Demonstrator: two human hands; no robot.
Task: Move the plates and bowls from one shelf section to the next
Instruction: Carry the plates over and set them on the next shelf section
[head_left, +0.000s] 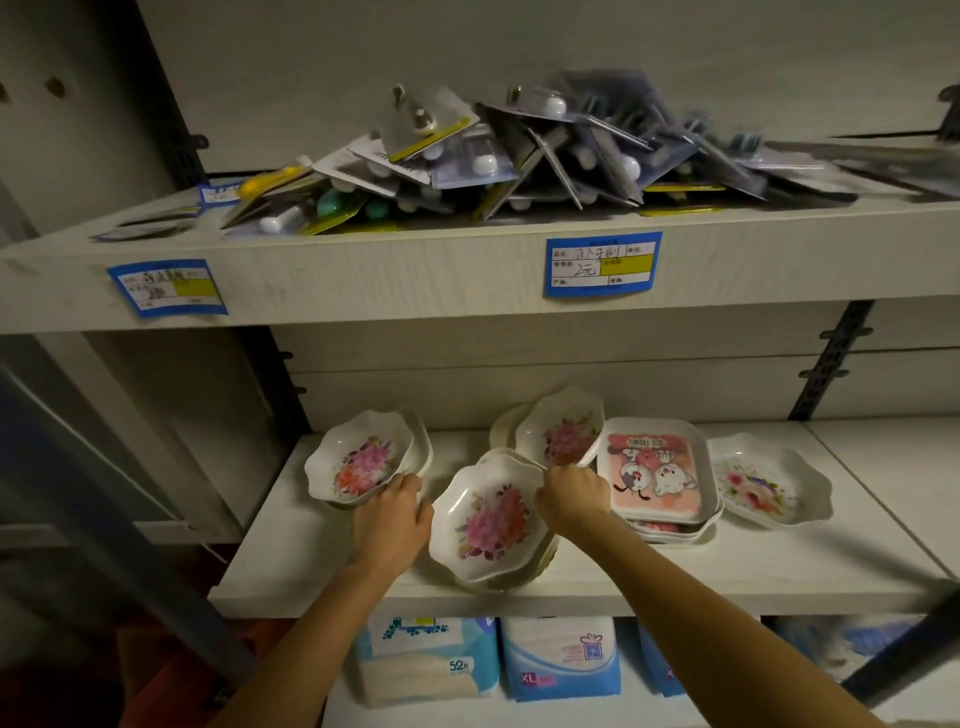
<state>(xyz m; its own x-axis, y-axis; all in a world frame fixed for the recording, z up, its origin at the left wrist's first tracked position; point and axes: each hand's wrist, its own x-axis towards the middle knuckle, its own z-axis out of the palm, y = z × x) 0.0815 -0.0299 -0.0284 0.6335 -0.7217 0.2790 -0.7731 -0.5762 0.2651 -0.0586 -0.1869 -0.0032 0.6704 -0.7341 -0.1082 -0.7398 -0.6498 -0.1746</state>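
Note:
On the middle shelf (675, 577) stand several white flower-print bowls. My left hand (392, 514) grips the near rim of the tilted left bowl stack (358, 460). My right hand (574, 493) pinches the far right rim of the front bowl stack (491, 519), which leans toward me. Behind my right hand another flowered bowl (563, 434) leans against the back. To the right sits a stack of rectangular cartoon plates (654, 475), and beyond it a single flowered dish (769, 480).
The upper shelf (415, 270) carries a heap of carded toothbrush packs (519, 156) and blue price labels (602, 264). Packs of diapers (561, 657) fill the shelf below. A dark metal upright (828, 358) marks the section boundary at right.

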